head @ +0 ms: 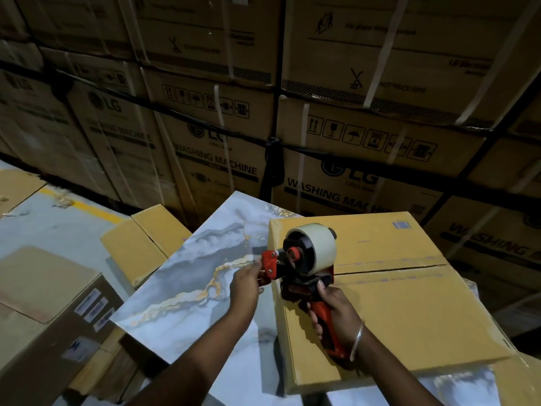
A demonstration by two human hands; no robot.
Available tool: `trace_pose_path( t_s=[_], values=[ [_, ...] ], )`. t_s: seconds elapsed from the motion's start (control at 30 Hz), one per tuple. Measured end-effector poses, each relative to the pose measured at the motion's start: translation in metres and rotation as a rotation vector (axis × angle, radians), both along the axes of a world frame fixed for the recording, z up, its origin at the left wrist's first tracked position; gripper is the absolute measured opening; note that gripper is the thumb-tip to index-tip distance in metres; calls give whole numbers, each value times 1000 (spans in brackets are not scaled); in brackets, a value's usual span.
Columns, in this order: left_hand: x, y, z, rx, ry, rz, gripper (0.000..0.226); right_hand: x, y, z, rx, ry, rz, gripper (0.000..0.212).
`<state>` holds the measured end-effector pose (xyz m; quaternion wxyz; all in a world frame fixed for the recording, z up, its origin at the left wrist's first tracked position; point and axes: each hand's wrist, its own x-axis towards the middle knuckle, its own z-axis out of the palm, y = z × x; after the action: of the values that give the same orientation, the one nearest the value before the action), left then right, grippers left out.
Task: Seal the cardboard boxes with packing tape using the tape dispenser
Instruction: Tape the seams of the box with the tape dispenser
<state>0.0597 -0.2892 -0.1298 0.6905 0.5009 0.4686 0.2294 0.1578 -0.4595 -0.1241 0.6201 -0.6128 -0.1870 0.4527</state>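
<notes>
A flat yellow cardboard box (409, 303) lies on a marbled blue-grey table (190, 282), its two top flaps meeting in a seam that runs left to right. A red and black tape dispenser (304, 265) with a pale roll of tape hovers over the box's left edge. My right hand (336, 312) grips the dispenser's red handle. My left hand (247, 281) pinches at the dispenser's red front end, just off the box's left side. Whether a tape end is between those fingers is not clear.
Tall stacks of strapped washing-machine cartons (336, 142) wall off the back. A yellow open-flapped box (146, 241) and a brown labelled carton (49, 312) stand to the left on the pale floor (58, 227) with a yellow line.
</notes>
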Motion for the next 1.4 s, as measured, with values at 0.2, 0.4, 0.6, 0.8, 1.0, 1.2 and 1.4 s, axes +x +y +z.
trace_pose_path(
  t_s=[0.2, 0.4, 0.6, 0.8, 1.0, 1.2, 1.4],
  values=[
    [20, 44, 24, -530, -79, -225, 37, -1, 12, 4, 17, -35, 22, 70],
    [31, 61, 27, -555, -54, -333, 27, 0, 16, 8, 20, -67, -18, 79],
    [43, 72, 14, -627, -21, -341, 11, -4, 20, 10, 14, -62, -69, 72],
    [48, 75, 9, -721, -73, -337, 12, -5, 24, 11, 20, -55, -93, 75],
    [49, 93, 15, -659, -26, -403, 29, -9, 29, 12, 35, -81, -115, 82],
    [58, 103, 22, -384, 113, -613, 10, -13, 33, 8, 17, -94, -139, 80],
    [61, 119, 37, -326, 251, -742, 38, -14, 33, 9, 37, -106, -162, 83]
  ],
)
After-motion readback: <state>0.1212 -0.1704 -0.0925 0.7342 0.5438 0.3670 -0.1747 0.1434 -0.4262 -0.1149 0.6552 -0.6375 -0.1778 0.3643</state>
